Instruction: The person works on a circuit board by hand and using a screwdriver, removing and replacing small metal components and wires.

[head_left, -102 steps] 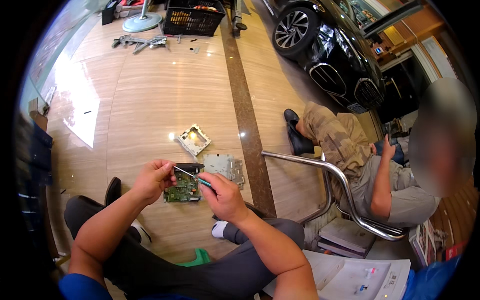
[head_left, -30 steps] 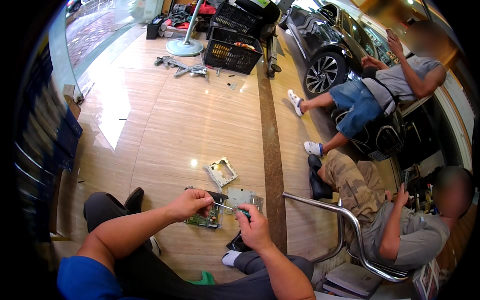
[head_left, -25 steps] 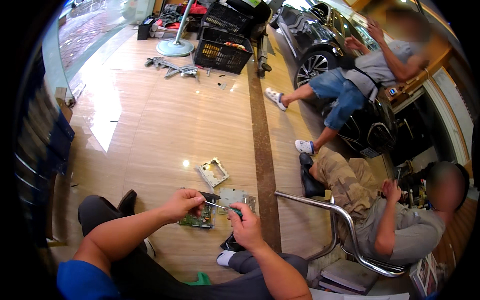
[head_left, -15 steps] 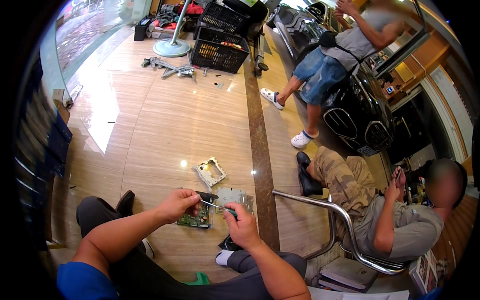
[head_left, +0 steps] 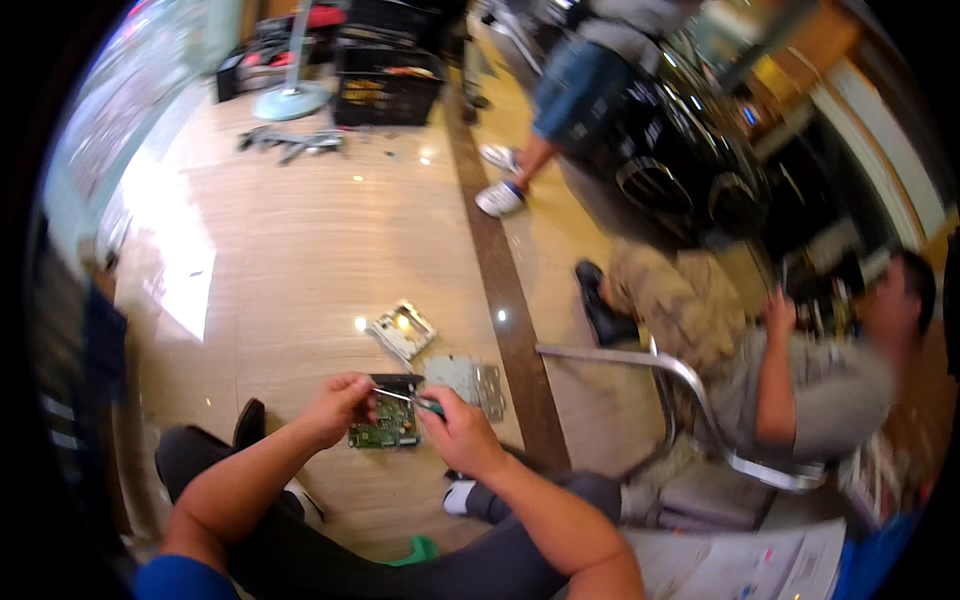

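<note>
My right hand [head_left: 462,432] is closed round the green handle of a screwdriver [head_left: 431,407]. Its thin metal shaft points left, to the pinched fingertips of my left hand [head_left: 340,408]. Whether those fingers grip the shaft's tip or something small at it, I cannot tell. Below both hands lies a green circuit board [head_left: 383,428], partly covered by them, with a dark strip [head_left: 398,381] along its far edge. Just right of the board, a grey metal plate [head_left: 452,376] rests on the floor. Farther off sits a whitish open frame [head_left: 402,331].
A person sits on a metal-armed chair [head_left: 690,390] at right; another stands beyond, by a black vehicle [head_left: 680,170]. Metal brackets [head_left: 290,142], a black crate [head_left: 385,95] and a round stand base [head_left: 290,101] occupy the far floor. Something green [head_left: 415,550] lies near my legs.
The view has swung, blurring the surroundings and shifting them left and up. My hands keep the same hold, with the screwdriver still between them. The standing person's feet have shifted.
</note>
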Demonstrator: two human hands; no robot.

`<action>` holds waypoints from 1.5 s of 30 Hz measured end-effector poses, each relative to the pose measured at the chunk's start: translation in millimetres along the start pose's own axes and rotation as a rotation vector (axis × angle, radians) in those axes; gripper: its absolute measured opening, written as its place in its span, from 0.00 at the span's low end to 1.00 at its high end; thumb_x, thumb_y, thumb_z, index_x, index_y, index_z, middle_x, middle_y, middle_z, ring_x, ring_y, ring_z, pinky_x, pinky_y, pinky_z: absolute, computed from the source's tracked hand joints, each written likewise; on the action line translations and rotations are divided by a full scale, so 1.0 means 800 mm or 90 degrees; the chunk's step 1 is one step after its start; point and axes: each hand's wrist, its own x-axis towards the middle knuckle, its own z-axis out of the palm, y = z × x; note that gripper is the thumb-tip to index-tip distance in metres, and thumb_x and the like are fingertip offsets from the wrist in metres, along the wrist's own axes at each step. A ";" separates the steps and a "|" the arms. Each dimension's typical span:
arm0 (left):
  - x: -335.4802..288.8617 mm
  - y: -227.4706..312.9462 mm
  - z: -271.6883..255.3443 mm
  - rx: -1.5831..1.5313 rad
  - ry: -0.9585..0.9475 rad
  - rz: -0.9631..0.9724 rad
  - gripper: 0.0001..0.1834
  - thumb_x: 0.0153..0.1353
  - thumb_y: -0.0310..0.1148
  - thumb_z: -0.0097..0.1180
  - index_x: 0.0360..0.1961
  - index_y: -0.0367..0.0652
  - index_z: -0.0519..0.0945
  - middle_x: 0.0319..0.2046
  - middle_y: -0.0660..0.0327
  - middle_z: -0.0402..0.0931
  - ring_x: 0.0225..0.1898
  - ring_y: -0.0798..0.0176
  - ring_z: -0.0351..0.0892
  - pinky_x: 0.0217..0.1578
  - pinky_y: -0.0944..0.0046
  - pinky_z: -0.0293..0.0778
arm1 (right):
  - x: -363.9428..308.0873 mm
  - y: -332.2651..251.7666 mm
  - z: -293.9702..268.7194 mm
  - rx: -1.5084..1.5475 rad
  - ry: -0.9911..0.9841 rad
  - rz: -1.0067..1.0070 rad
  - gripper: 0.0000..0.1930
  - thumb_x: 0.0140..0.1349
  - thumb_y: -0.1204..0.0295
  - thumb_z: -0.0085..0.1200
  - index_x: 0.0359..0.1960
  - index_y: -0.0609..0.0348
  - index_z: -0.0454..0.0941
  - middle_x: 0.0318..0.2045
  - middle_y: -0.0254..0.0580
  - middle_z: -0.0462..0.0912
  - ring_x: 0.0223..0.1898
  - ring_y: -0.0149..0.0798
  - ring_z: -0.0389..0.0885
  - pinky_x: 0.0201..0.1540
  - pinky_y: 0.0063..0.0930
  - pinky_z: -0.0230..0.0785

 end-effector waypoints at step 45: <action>-0.013 0.030 0.013 -0.175 -0.035 -0.014 0.11 0.70 0.36 0.50 0.43 0.41 0.79 0.28 0.61 0.79 0.29 0.61 0.79 0.36 0.58 0.76 | 0.011 -0.005 0.004 -0.124 0.069 -0.139 0.12 0.60 0.71 0.61 0.45 0.59 0.80 0.27 0.49 0.81 0.27 0.51 0.81 0.29 0.39 0.72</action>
